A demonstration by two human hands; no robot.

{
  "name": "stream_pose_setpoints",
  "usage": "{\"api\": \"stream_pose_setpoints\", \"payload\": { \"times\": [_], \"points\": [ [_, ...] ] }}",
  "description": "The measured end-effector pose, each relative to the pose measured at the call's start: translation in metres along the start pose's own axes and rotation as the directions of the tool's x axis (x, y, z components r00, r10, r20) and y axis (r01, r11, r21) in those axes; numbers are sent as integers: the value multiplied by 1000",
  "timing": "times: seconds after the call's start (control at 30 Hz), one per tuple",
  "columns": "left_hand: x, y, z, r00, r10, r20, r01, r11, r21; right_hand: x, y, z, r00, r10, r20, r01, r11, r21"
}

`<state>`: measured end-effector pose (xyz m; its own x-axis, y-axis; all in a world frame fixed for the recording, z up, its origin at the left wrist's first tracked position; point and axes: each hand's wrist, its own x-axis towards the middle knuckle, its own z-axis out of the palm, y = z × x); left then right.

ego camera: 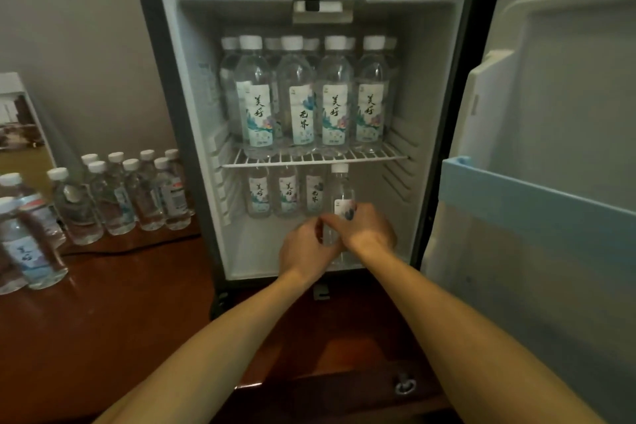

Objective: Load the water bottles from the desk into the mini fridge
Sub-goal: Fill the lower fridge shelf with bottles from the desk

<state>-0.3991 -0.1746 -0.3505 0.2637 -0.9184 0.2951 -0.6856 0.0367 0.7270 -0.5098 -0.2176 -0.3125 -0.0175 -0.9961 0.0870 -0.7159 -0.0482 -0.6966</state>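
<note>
Water bottle (pixel 341 194): clear plastic, white cap, upright in the lower compartment of the mini fridge (pixel 194 107), right of centre and nearer the front than the row behind it; whether its base touches the fridge floor cannot be told. Right hand (pixel 364 229) has its fingers curled round the bottle's middle, covering part of the label. Left hand (pixel 308 248) is just left of it, fingers curled in against the bottle's lower body. Only a corner of this label shows, white with a dark blotch; no writing legible. Wire shelf (pixel 389 155) divides the fridge. Upper-shelf bottles (pixel 296 96) stand upright in packed rows, four across the front and more caps behind. Front labels are white with teal and purple wash and black brush script: 美好 on three; the second from left carries a different pair, possibly 无界. Small print below is unreadable. Back-row bottles (pixel 287 193), three, stand under the shelf at the far wall, left of the held one, with the same label art. Fridge door (pixel 557 113) is swung open to the right, with a pale blue door bin (pixel 516 193); contents not visible. Desk (pixel 120 303), dark red wood, left of the fridge: desk bottles (pixel 137 196) are grouped upright by the far wall, with more at the near left edge (pixel 31 244), label script blurred.
</note>
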Motion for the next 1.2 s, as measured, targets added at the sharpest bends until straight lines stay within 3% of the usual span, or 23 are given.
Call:
{"api": "stream_pose_setpoints", "payload": {
  "times": [0.33,0.63,0.8,1.2],
  "points": [
    [64,-8,39,998,24,-58,-28,997,-73,48,5,20,984,-43,-175,85,967,240],
    [101,-10,53,994,-16,-110,22,998,57,92,-1,34,969,-14,-245,70,972,225],
    [112,-7,62,992,74,-104,-54,981,188,105,-1,42,967,-27,-252,85,972,219],
    [108,-8,52,997,74,-20,-71,991,112,105,-6,42,976,46,-212,7,970,241]
  ]
}}
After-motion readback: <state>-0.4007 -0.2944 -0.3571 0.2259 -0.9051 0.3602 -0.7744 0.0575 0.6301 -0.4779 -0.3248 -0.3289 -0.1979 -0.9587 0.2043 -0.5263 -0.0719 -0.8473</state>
